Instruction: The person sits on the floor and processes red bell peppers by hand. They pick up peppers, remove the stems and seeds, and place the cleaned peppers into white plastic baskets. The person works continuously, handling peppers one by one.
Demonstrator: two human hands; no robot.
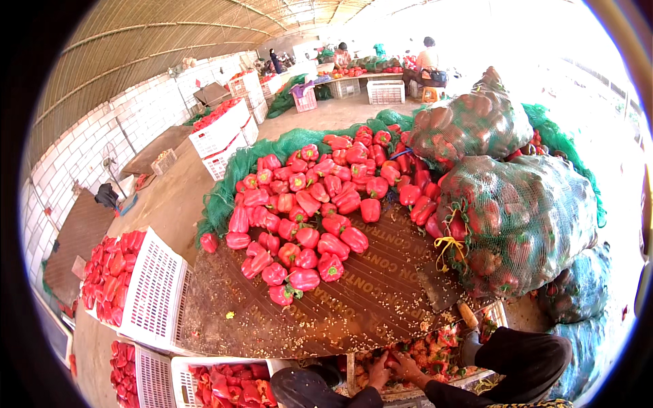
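My left hand [379, 371] and my right hand [407, 368] are close together at the bottom of the view, fingers curled around a red bell pepper [390, 360]. Only a small part of the pepper shows between them. Below them is a crate holding orange-red pepper cores and scraps [435, 353]. On the brown board table [326, 326] in front, many whole red bell peppers [306, 217] lie in a heap, with pale seeds scattered nearer me. A wooden handle [468, 315] sticks out at the table's near right edge.
Green netting [231, 177] borders the heap. Full mesh sacks of peppers [517, 224] stack up on the right. White crates [153, 292] of red peppers stand at left, another crate [180, 381] beside my knee. Farther back, people [430, 61] sit by another table.
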